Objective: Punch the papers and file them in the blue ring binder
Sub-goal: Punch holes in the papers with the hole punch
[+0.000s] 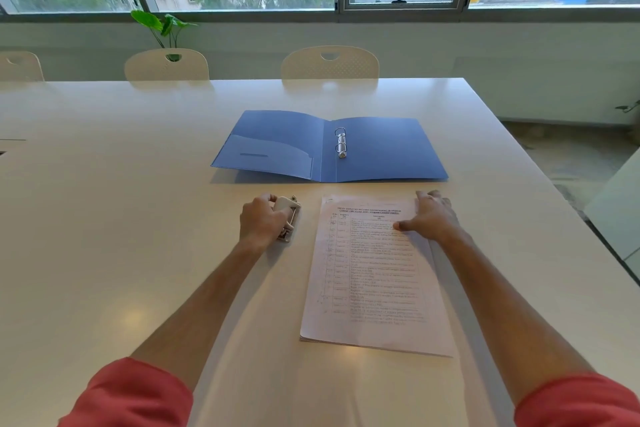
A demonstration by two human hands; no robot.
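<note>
A blue ring binder [381, 152] lies open flat on the white table [104, 184], its two metal rings [341, 143] shut near the spine. In front of it lies a stack of printed papers [370, 281]. My right hand [431, 215] rests flat on the stack's top right corner, fingers spread. To the left of the papers, my left hand [261, 220] is wrapped around a small white hole punch [289, 218] that stands on the table.
Three white chairs [329, 64] stand along the table's far edge. A green plant [162, 26] rises behind them, under the windows. The table's right edge runs diagonally beside a tiled floor [568, 163].
</note>
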